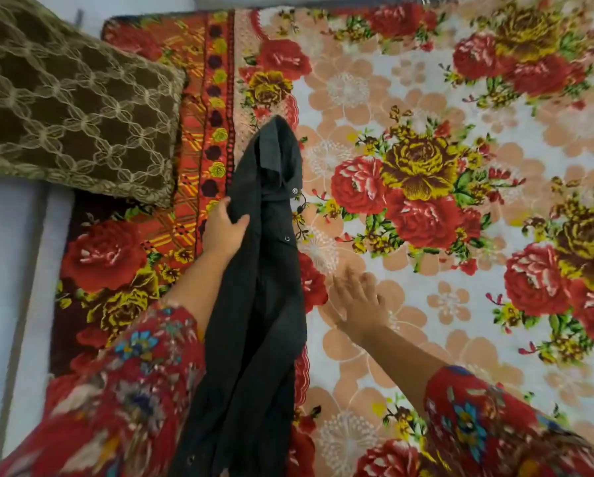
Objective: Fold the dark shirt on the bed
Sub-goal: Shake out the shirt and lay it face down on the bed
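Observation:
The dark shirt (261, 287) hangs bunched in a long narrow strip over the floral bedspread (409, 98), its buttons showing on the right edge. My left hand (225, 228) grips the shirt's upper left edge, thumb over the cloth. My right hand (359, 302) hovers flat with spread fingers just right of the shirt, above the bedspread, holding nothing; it is slightly blurred. The shirt's lower end runs out of view at the bottom.
A brown patterned pillow (71, 98) lies at the upper left, overlapping the bed's corner. The bed's left edge (58, 287) borders a pale floor (3, 270). The bedspread stretches wide to the right of the shirt.

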